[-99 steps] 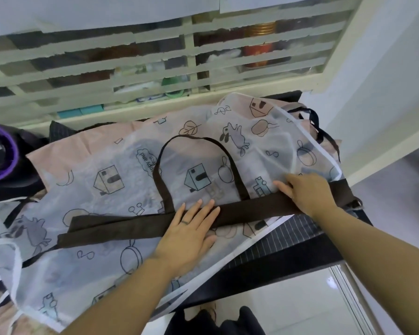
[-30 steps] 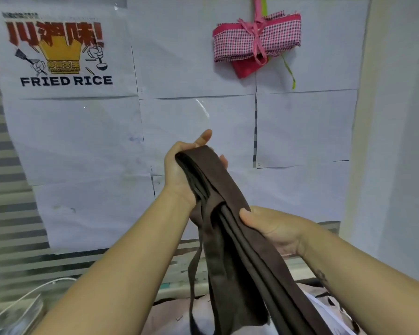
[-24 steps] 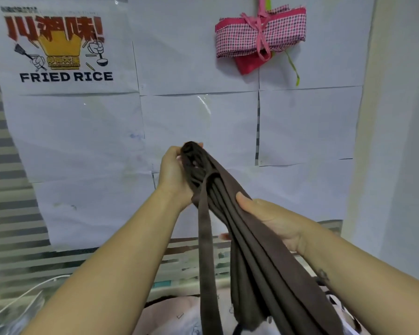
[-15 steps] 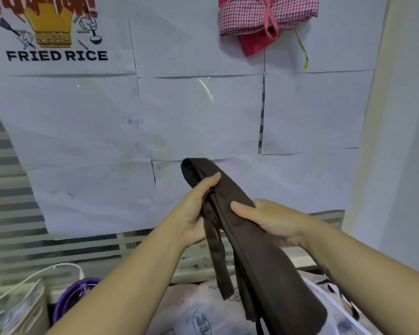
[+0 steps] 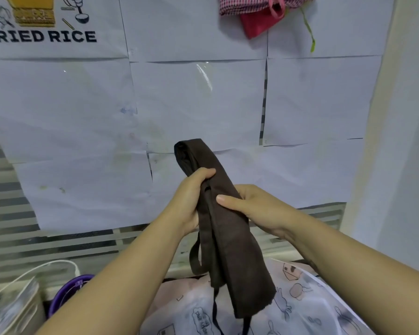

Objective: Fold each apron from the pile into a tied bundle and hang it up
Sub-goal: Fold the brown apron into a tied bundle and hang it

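Both hands hold the folded brown apron [image 5: 224, 213]: left hand [image 5: 191, 201] grips it, right hand [image 5: 249, 205] pinches it. A loose grip could let the folds fall open.

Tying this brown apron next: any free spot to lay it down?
No bare surface shows: printed aprons cover the space below; purple tub and cable crowd the left. Air is free between the brown apron and the checked bundle.
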